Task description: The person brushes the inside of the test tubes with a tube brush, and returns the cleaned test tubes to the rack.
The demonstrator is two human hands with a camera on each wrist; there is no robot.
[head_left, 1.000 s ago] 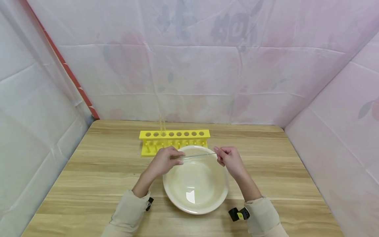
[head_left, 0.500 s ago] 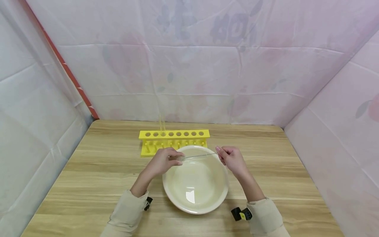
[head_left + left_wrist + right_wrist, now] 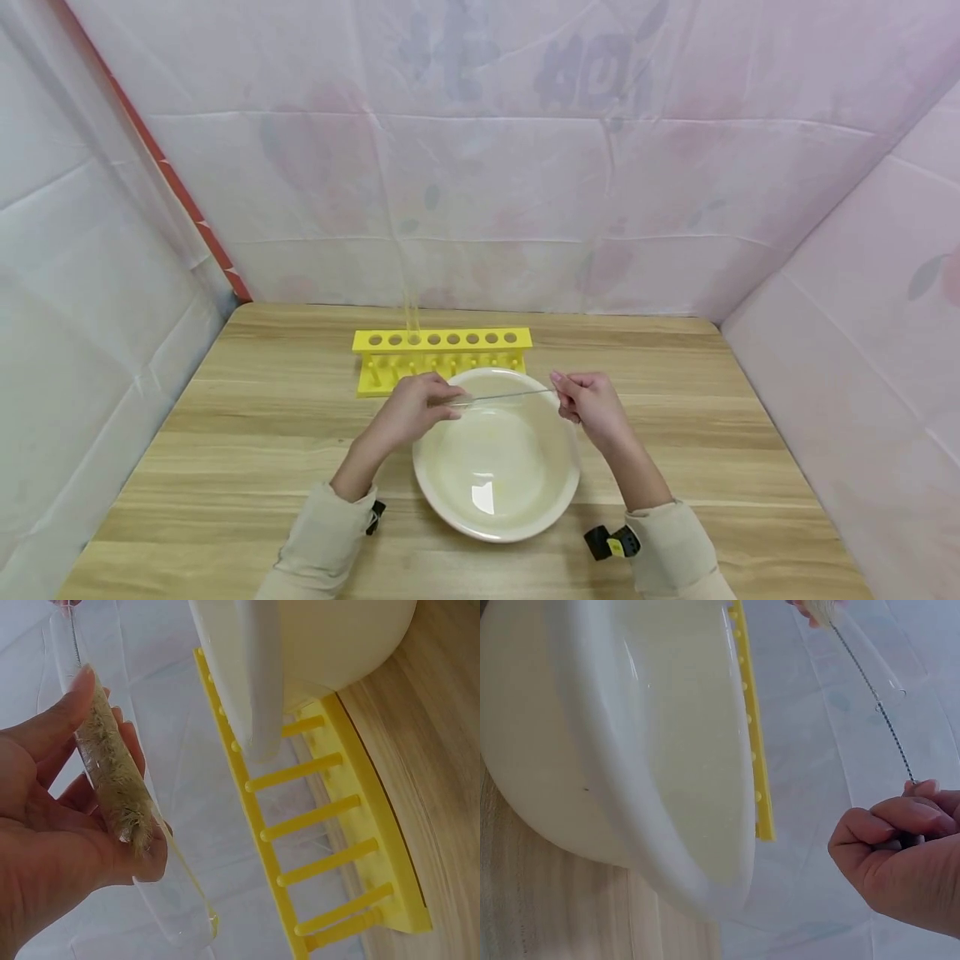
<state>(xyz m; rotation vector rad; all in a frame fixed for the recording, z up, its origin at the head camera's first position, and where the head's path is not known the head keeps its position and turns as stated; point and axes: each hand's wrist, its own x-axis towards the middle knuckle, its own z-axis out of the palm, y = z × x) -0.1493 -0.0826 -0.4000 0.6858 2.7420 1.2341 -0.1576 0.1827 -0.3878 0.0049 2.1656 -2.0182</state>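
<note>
Over the far part of a cream basin [image 3: 495, 467], my left hand [image 3: 416, 407] grips a clear glass test tube [image 3: 176, 907] by its body, fingers and thumb wrapped round it. Inside the tube sits the bristle head of a test tube brush [image 3: 116, 772], pale and wet-looking. The brush's twisted wire stem [image 3: 896, 742] runs out of the tube's mouth to my right hand [image 3: 592, 404], which pinches its end with thumb and curled fingers. In the head view the tube lies nearly level and is hard to make out against the basin.
Behind the basin stands a yellow test tube rack [image 3: 442, 340] with several holes and pegs; the basin hides part of its base. Another clear test tube [image 3: 412, 317] stands upright in it. A wooden table [image 3: 285, 417] lies beneath, with white sheets [image 3: 480, 183] around it.
My right hand has shifted slightly to the right, and more of the brush's wire shows between the hands than a second ago. My left hand stays almost in place.
</note>
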